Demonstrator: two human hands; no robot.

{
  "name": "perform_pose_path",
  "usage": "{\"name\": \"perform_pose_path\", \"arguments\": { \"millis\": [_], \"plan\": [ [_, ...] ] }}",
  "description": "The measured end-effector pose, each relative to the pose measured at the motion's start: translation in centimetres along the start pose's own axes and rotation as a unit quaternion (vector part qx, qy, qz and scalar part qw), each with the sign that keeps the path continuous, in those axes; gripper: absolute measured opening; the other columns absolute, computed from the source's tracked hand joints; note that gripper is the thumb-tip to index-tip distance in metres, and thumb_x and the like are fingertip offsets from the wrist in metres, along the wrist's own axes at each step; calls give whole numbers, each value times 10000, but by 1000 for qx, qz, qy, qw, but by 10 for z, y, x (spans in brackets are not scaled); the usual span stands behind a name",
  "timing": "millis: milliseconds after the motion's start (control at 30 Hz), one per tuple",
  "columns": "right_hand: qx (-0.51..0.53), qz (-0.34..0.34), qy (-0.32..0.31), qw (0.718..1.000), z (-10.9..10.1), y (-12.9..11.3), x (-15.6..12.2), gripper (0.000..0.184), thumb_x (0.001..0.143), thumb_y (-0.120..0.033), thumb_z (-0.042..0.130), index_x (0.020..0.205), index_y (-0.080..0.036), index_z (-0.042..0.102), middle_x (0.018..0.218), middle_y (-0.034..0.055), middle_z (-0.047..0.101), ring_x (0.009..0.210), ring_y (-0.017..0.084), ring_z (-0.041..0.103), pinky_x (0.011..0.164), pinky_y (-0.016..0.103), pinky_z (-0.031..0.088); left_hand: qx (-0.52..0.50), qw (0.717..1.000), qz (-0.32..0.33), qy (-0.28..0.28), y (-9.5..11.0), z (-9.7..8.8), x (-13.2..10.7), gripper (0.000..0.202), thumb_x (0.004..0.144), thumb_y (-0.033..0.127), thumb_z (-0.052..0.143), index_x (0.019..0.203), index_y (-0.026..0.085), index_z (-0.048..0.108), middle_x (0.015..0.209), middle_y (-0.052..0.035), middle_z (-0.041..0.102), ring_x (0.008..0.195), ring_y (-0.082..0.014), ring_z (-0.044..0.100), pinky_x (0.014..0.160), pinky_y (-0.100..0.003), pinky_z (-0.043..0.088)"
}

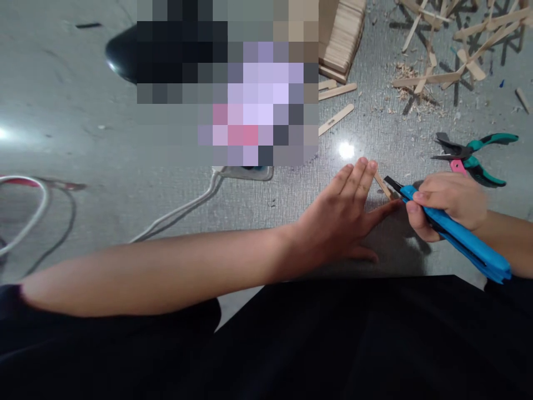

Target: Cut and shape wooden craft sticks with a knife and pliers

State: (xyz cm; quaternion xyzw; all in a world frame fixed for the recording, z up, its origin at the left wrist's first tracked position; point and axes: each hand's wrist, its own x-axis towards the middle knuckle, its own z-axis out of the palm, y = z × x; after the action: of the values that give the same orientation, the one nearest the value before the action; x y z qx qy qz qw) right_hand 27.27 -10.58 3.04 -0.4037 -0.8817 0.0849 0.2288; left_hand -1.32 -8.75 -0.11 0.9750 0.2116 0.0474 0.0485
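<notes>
One wood stick [382,184] lies toward hidden near edge of grey surface [116,150], far end slanting left. Left hand [347,203] flat, clutching nothing, stick between pointer and thumb. Right hand [452,200] squeezes blue cutter [462,237], blade [393,184] just right of stick.

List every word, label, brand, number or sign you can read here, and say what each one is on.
No text can be read in this view.
Loose wooden stick below the stacked ones: a small dark mark, too small to tell whether it is lettering.
Blue cutter in the right hand: no legible lettering.
Pliers: no legible lettering.
Pixelated area: anything written there is hidden.
</notes>
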Motion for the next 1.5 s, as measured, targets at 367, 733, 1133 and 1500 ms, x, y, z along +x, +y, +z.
{"name": "perform_pose_path", "arguments": {
  "millis": [367,733,1133,1500],
  "plan": [
    [-3,-62,69,996,6,-2,11,251,1005,-180,692,1129,-321,526,679,-87,677,498,173,625,515,347,535,-40,999,-8,-6,0,1,-2,1442,806,1029,796,1892,244,262,1928,-325,322,1770,-578,386,1408,-676,381],
    [10,-50,68,996,5,-4,13,319,966,-154,730,1135,-335,529,728,-103,732,530,165,686,550,357,553,-28,1000,-2,4,-1,-1,-2,1481,783,1045,796,1886,208,270,1895,-366,357,1749,-592,418,1392,-672,411],
    [3,-52,71,996,5,-5,14,269,972,-156,701,1093,-333,539,712,-96,699,524,163,648,539,356,545,-24,1000,-4,-1,1,-1,-1,1465,795,1050,779,1883,208,274,1886,-370,374,1751,-592,416,1392,-669,417],
    [11,-60,19,998,-2,-11,19,308,955,-110,704,882,-307,478,661,-78,555,513,139,496,524,311,470,-43,999,-13,-18,2,-9,1,1347,832,947,852,1836,195,362,1887,-341,401,1758,-568,419,1407,-674,422]
  ]
}}
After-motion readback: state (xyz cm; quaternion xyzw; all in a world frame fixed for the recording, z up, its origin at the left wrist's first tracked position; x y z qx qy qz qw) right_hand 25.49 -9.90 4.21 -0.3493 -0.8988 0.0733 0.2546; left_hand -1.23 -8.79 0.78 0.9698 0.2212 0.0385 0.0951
